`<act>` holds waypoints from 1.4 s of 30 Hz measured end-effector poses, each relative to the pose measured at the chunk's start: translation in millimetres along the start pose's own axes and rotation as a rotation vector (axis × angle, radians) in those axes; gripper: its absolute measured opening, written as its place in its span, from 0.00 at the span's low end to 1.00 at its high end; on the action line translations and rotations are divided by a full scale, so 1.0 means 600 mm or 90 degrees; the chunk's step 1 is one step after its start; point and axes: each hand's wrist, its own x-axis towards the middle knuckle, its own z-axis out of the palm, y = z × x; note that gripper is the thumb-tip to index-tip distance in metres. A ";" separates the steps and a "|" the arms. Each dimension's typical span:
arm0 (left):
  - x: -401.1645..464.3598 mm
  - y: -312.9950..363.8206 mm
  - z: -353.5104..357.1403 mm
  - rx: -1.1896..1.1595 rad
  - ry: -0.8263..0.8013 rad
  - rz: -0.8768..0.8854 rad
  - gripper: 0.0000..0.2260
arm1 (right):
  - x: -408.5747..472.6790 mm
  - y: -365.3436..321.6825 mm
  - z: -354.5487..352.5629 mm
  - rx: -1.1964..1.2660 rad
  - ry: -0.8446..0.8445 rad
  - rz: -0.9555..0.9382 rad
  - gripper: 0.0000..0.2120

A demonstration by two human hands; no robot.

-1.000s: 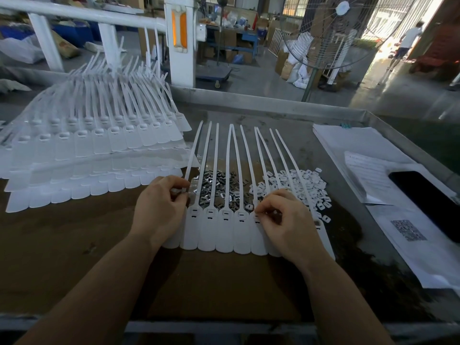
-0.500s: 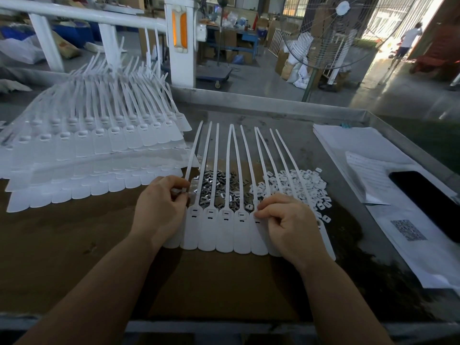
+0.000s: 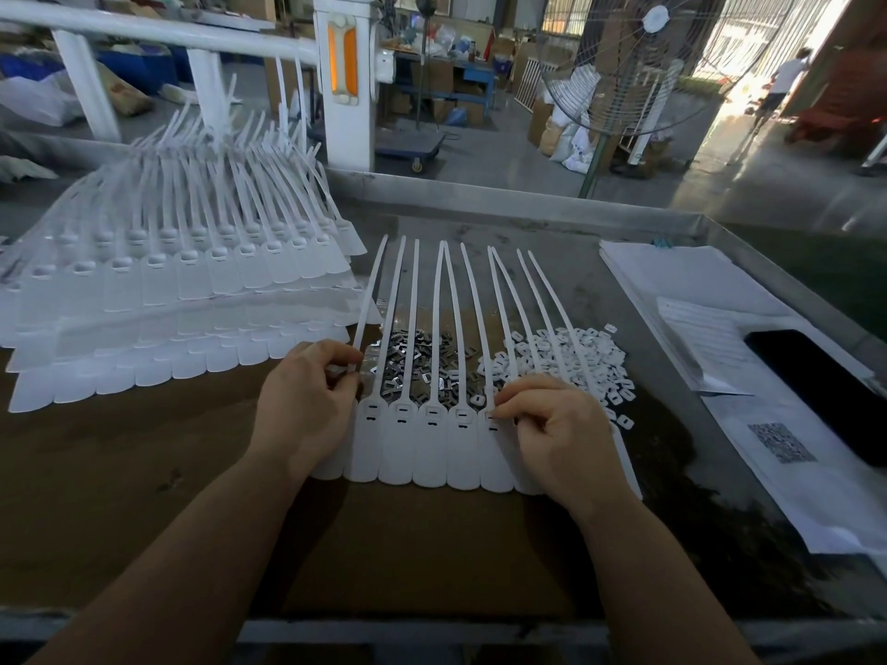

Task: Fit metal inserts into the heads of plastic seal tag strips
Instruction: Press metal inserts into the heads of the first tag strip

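Observation:
A joined row of white seal tag strips [image 3: 432,443] lies flat in front of me, tails pointing away. My left hand [image 3: 307,405] pinches the leftmost strip near its head. My right hand [image 3: 561,429] has its fingers curled over a strip head to the right of the row's middle, fingertips pinched together at the slot; what they hold is hidden. Behind the heads lies a pile of small metal inserts [image 3: 413,362], partly under the tails. To its right sits a pile of small white plastic caps [image 3: 576,357].
Large stacks of white seal tag strips [image 3: 182,290] fill the table's left. Paper sheets [image 3: 696,300] and a dark phone [image 3: 825,386] lie at the right. A raised metal rim [image 3: 528,204] borders the table. A standing fan [image 3: 619,64] is beyond it.
My right hand has slid slightly left along the row of heads. The left hand has stayed on the leftmost strip.

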 end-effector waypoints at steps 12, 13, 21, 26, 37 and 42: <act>-0.002 -0.002 0.002 0.003 0.004 0.005 0.09 | 0.005 0.032 0.006 -0.115 0.085 0.155 0.09; -0.002 -0.002 0.002 0.002 0.003 0.005 0.09 | 0.006 0.032 0.007 -0.125 0.074 0.154 0.09; -0.001 -0.003 0.001 -0.001 0.000 -0.002 0.09 | 0.007 0.030 0.008 -0.147 0.063 0.146 0.08; 0.000 -0.003 0.002 -0.002 0.002 0.002 0.09 | 0.008 0.031 0.010 -0.145 0.069 0.139 0.06; -0.001 -0.005 0.003 -0.006 0.002 0.007 0.09 | 0.010 0.035 0.011 -0.147 0.052 0.163 0.05; 0.000 -0.005 0.004 -0.004 0.000 0.007 0.09 | 0.010 0.034 0.007 -0.126 0.042 0.161 0.05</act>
